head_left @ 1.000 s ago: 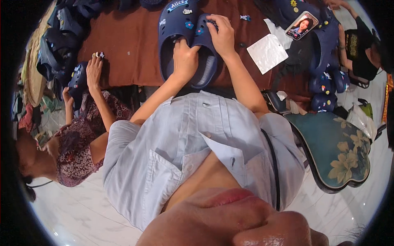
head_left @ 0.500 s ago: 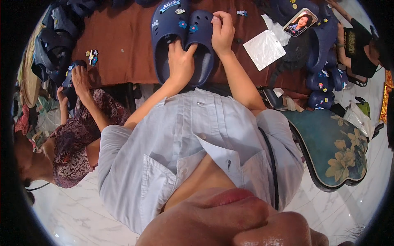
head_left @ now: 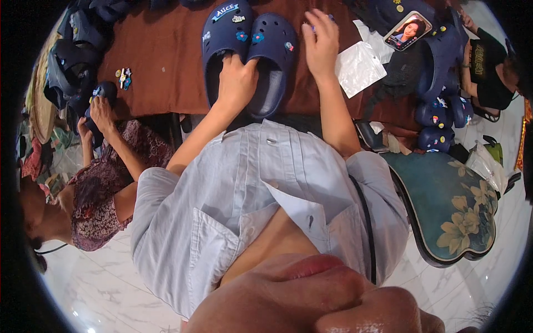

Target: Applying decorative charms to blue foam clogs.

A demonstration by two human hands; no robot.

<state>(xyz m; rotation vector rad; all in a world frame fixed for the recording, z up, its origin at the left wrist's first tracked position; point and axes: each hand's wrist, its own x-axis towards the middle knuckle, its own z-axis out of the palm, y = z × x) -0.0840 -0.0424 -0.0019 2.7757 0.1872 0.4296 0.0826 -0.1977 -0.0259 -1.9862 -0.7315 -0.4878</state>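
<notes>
Since half a second ago my right hand has left the right clog, baring a small charm on its outer side; that spot looks filled, I judge; whether my right fingers have closed on the loose charm by their tips, I cannot tell; my left hand clamps the 2 clogs' inner edges, fingers inside the left clog, both lying upper middle of the frame on brown cloth; upper right, a white packet and phone; at left, a co-worker's hand holds another clog; right, a teal chair stands on pale marbled floor.
</notes>
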